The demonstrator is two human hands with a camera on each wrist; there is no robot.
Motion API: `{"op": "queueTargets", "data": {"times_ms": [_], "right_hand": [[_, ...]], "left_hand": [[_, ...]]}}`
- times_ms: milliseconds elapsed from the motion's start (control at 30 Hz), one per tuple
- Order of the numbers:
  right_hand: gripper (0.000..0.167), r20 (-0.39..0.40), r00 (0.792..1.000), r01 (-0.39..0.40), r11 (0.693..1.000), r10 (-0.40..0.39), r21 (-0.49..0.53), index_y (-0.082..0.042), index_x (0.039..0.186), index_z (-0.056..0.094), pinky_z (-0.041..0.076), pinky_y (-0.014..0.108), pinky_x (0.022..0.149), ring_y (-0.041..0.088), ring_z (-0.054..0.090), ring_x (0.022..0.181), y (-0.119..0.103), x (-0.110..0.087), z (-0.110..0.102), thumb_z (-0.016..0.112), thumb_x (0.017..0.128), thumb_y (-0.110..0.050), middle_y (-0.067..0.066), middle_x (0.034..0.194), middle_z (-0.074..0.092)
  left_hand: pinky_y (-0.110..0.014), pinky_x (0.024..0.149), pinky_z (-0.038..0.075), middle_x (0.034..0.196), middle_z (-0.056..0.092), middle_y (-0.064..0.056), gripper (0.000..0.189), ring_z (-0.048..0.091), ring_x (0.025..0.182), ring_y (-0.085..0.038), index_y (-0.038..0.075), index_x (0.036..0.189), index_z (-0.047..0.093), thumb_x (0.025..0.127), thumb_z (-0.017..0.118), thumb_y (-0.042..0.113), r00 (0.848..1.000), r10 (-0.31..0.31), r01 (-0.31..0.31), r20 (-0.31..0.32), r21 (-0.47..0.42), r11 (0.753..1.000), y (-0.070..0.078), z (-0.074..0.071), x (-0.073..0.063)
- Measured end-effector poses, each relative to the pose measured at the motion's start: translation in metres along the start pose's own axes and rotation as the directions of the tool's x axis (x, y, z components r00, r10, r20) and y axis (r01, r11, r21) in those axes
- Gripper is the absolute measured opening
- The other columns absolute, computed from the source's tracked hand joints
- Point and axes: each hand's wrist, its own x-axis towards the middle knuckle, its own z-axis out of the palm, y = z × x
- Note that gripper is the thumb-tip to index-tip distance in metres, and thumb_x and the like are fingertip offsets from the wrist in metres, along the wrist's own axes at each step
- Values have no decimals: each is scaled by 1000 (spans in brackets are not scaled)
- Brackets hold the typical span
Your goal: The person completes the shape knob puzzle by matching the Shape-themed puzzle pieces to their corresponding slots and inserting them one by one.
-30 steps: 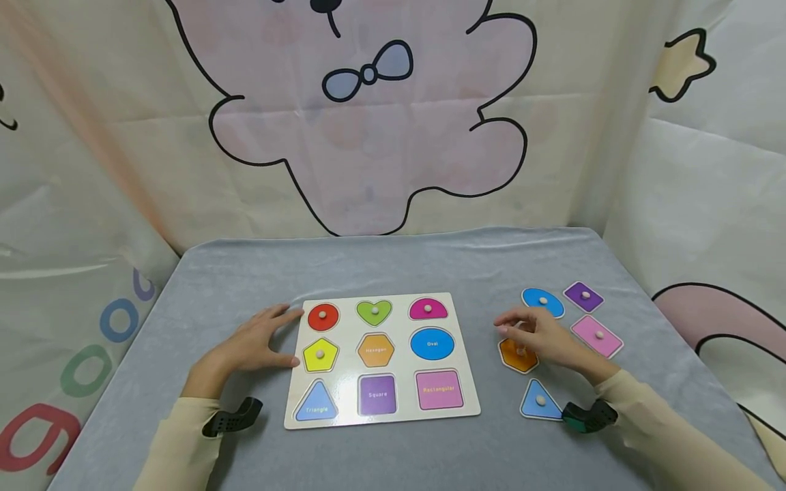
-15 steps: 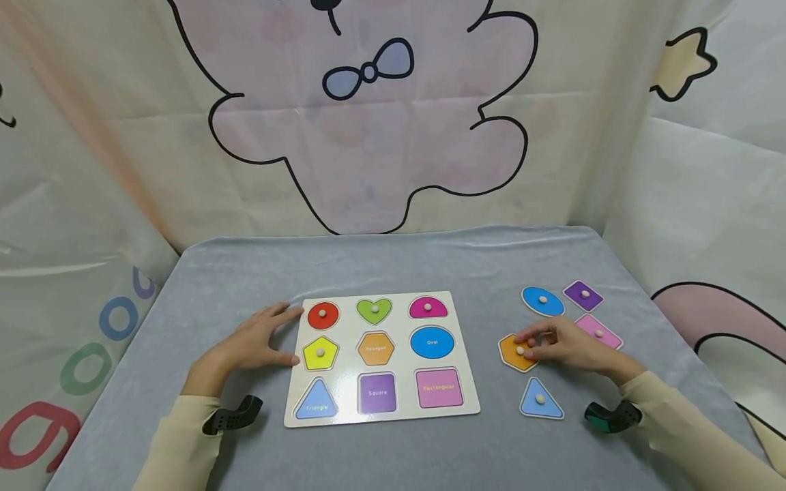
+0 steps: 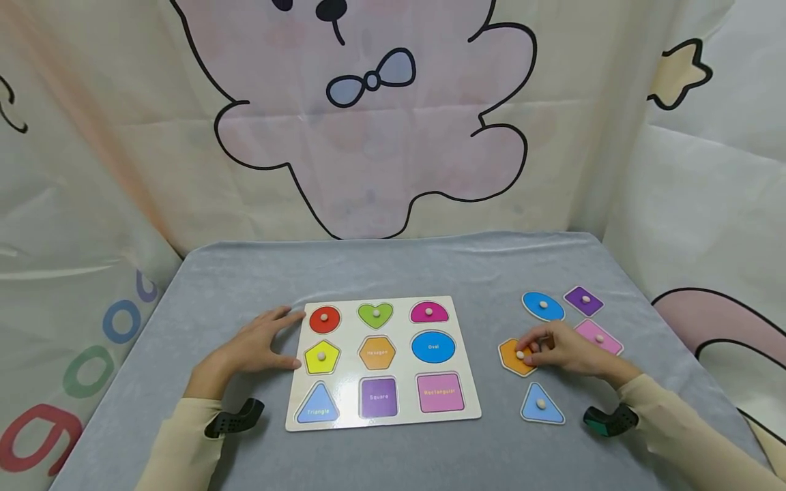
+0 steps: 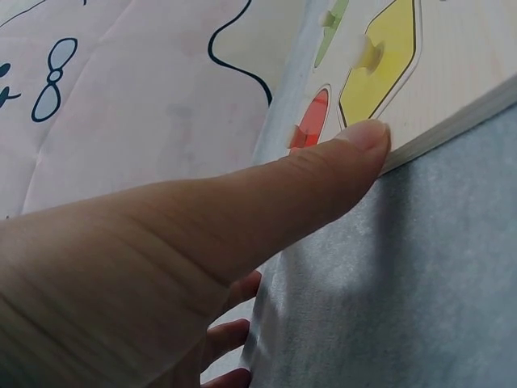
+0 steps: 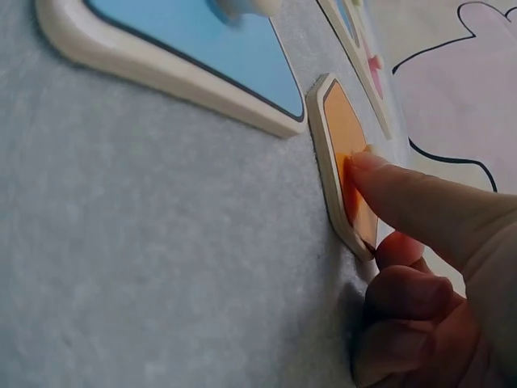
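A white puzzle board [image 3: 399, 423] lies on the cloth, with red circle, green heart, magenta half-circle and yellow pentagon pieces seated in it. Its hexagon, oval, triangle, square and rectangle spaces show printed words. My left hand [image 3: 245, 348] rests at the board's left edge, fingers spread; in the left wrist view the thumb [image 4: 323, 170] touches the rim beside the yellow pentagon [image 4: 380, 61]. To the right, my right hand [image 3: 565, 349] pinches the small knob of the orange hexagon piece [image 3: 511, 356]. That piece still appears to lie on the cloth, seen edge-on in the right wrist view.
Near the right hand lie a blue triangle piece [image 3: 542, 407], a blue oval piece [image 3: 543, 306], a purple piece [image 3: 584, 301] and a pink rectangle piece [image 3: 598, 335], each knobbed. Grey cloth [image 3: 381, 269] covers the table, with printed fabric walls [image 3: 368, 136] behind and beside it.
My right hand has drawn back to the right from above the orange hexagon, and its thumb and finger have closed on the knob. My left hand stays at the board's edge.
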Motion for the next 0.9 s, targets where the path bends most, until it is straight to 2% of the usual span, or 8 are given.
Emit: {"op": "queueTargets", "data": {"times_ms": [200, 467, 900], "right_hand": [[11, -13, 1000, -9, 1000, 9, -2, -2, 100, 75, 42, 21, 50, 12, 52, 62, -2, -1, 3, 74, 89, -2, 12, 73, 58], [8, -50, 998, -50, 996, 47, -72, -9, 98, 74, 42, 21, 55, 8, 53, 67, -6, 2, 4, 75, 89, -8, 3, 74, 59], [5, -149, 982, -130, 987, 115, -92, -9, 94, 74, 41, 18, 51, 2, 48, 59, -17, 18, 11, 76, 89, -9, -6, 76, 55]], "left_hand": [[-78, 111, 28, 161, 32, -27, 98, 27, 146, -53, 19, 154, 43, 73, 86, 50, 1000, -10, 10, 0, 6, 1000, 0, 2, 0], [-78, 110, 28, 161, 31, -26, 98, 27, 146, -54, 19, 155, 42, 73, 86, 50, 1000, -19, 19, -2, 3, 1000, 0, 3, 0], [-78, 110, 28, 160, 32, -27, 98, 28, 146, -53, 18, 154, 43, 72, 86, 50, 1000, -21, 21, -3, 4, 1000, 0, 2, 0]]}}
